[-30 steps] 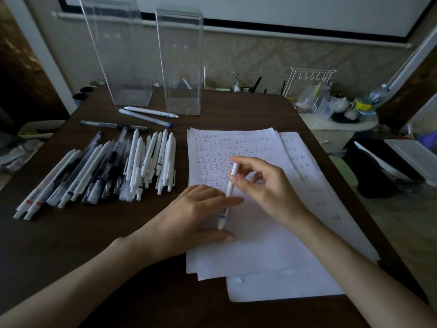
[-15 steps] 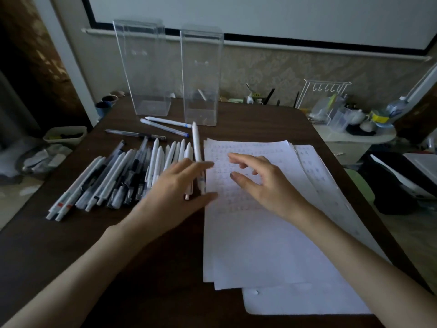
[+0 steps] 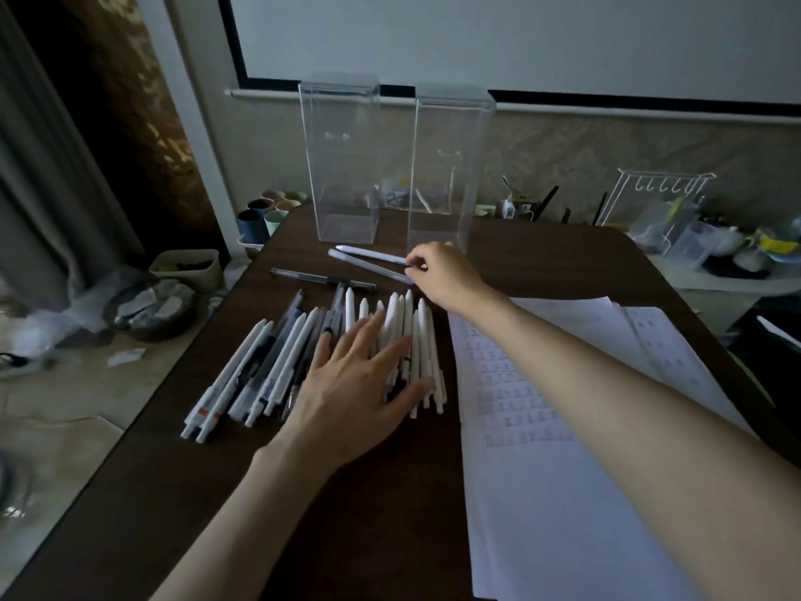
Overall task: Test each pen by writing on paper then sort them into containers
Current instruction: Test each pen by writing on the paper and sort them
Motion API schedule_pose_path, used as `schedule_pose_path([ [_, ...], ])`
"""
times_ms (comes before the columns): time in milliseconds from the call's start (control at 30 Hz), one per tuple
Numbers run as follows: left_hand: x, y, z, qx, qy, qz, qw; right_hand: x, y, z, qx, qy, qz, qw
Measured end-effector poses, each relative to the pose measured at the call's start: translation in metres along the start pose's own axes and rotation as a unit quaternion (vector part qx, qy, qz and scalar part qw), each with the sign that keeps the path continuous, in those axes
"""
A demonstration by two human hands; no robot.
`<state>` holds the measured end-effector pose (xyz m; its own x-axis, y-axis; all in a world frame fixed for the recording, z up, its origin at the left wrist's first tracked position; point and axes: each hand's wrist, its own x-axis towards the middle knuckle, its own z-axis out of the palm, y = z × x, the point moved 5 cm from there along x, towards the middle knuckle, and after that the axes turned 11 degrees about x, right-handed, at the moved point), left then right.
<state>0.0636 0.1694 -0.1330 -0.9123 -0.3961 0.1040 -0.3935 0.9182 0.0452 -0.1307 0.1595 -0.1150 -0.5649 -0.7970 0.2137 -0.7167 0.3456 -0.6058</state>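
Pen (image 3: 372,253): probably light, rigid, slick; best gripped mid-barrel. Right hand (image 3: 442,275) pinches its end; left hand (image 3: 351,383) lies flat on pile (image 3: 284,362).

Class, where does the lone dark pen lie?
Head view, left of centre: the dark pen lies crosswise between the pen pile and the left clear container.

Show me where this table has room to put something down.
Bare table lies at the near edge, left of the paper, below the pen pile. Another patch: behind the paper, right of the containers. Crowded: the pile under the left hand, and before the containers, where the right hand pinches a loose pen.
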Motion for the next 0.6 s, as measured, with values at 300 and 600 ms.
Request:
schedule_pose_path([
  [300,-0.002,0.002,-0.004,-0.02,0.036,0.011,0.999,0.002,0.007,-0.002,-0.018,0.068,0.034,0.997],
  [600,0.002,0.009,-0.024,-0.029,0.197,0.012,0.98,-0.131,0.001,-0.079,0.066,0.027,-0.034,0.997],
])
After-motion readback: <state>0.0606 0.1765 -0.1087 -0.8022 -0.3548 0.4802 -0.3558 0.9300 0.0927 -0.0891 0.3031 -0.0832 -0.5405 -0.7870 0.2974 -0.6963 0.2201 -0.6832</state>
